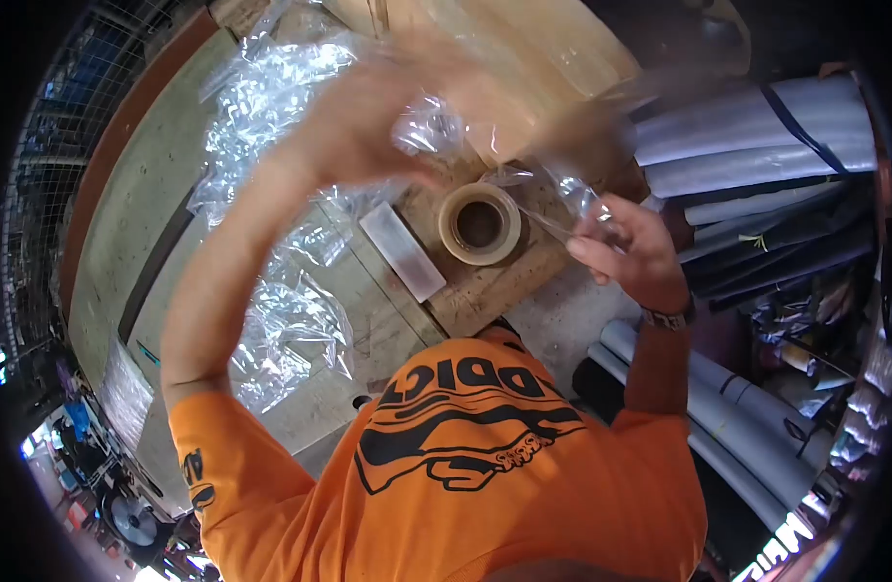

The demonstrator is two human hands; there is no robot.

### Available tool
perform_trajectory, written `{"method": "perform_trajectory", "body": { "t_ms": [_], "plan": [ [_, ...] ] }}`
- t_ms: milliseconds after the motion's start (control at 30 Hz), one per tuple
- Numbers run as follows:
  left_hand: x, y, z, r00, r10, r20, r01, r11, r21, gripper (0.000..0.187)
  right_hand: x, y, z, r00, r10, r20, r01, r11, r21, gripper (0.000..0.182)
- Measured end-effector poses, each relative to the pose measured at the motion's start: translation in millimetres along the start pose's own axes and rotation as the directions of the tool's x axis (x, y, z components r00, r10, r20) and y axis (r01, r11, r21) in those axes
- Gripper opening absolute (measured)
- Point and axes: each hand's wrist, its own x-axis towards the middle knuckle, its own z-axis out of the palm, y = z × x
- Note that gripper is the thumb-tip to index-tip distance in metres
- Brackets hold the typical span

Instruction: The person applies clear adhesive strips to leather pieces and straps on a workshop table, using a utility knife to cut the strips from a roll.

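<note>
My right hand (635,254) pinches a crinkled piece of clear plastic film (593,215), its fingers closed on it. A thin clear strip runs from that hand toward a thick tan ring that looks like a roll of tape (509,228), lying flat on the wooden surface. My left hand (368,121) is smeared by motion over a heap of clear plastic bags (262,107), so its grip does not show. Beside the roll lies a whitish rectangular block (402,250). More crumpled clear plastic (291,339) spreads under my left forearm.
A grey-green tabletop (126,209) with a reddish-brown edge extends left. Large brown sheets (553,44) lie at the back. A dark brown blur (587,136) crosses near the roll. Silver-grey rolls (756,136) are stacked at right, with more long rolls (747,417) below.
</note>
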Motion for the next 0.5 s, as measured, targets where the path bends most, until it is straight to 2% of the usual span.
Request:
{"method": "perform_trajectory", "body": {
  "t_ms": [33, 67, 100, 200, 233, 300, 333, 367, 433, 467, 500],
  "plan": [
    [3.0, 46.6, -0.2, 0.995, 0.042, 0.095, -0.028, 0.989, -0.145, 0.091, 5.4, -11.1, 11.7, 0.999, -0.017, 0.031, 0.016, 1.000, 0.006, 0.016],
    [8.9, 75.8, 6.0, 0.922, 0.334, -0.197, -0.313, 0.941, 0.129, 0.077, 8.3, -23.2, 17.8, 0.996, -0.040, 0.074, 0.039, 0.999, 0.010, 0.016],
    [15.0, 89.5, -0.5, 0.861, 0.440, -0.254, -0.390, 0.893, 0.225, 0.048, 5.4, -35.7, 19.1, 0.994, -0.052, 0.100, 0.052, 0.999, 0.001, 0.019],
    [26.3, 75.7, -43.3, 0.944, 0.186, -0.273, -0.136, 0.972, 0.194, 0.030, -8.8, -38.5, -4.7, 0.941, -0.274, 0.197, 0.295, 0.952, -0.083, 0.021],
    [32.4, 49.7, -74.8, 0.894, 0.247, -0.373, -0.107, 0.927, 0.359, 0.029, -14.7, -30.8, -18.5, 0.925, -0.317, 0.211, 0.355, 0.919, -0.174, 0.024],
    [20.4, -13.8, -115.5, 0.802, 0.218, -0.556, -0.023, 0.942, 0.336, 0.030, -26.8, -13.6, -46.6, 0.934, -0.240, 0.264, 0.319, 0.894, -0.316, 0.024],
    [13.5, -57.0, -130.2, 0.772, 0.149, -0.618, 0.078, 0.942, 0.325, 0.030, -33.3, -3.5, -58.1, 0.938, -0.192, 0.289, 0.297, 0.875, -0.383, 0.024],
    [3.5, -109.8, -133.3, 0.771, 0.055, -0.634, 0.215, 0.916, 0.340, 0.032, -41.5, 8.6, -65.0, 0.976, -0.080, 0.202, 0.149, 0.922, -0.356, 0.020],
    [-21.5, -237.9, -102.3, 0.858, -0.156, -0.490, 0.428, 0.746, 0.511, 0.035, -42.0, 27.9, -59.7, 0.997, 0.051, 0.056, -0.036, 0.969, -0.244, 0.017],
    [-37.9, -304.9, -53.7, 0.912, -0.217, -0.349, 0.405, 0.617, 0.675, 0.037, -41.2, 34.9, -55.9, 0.993, 0.119, -0.013, -0.119, 0.977, -0.174, 0.016],
    [-50.7, -345.6, 1.9, 0.955, -0.179, -0.236, 0.295, 0.503, 0.812, 0.039, -35.8, 39.8, -47.8, 0.995, 0.092, -0.028, -0.095, 0.976, -0.193, 0.016]
  ]
}}
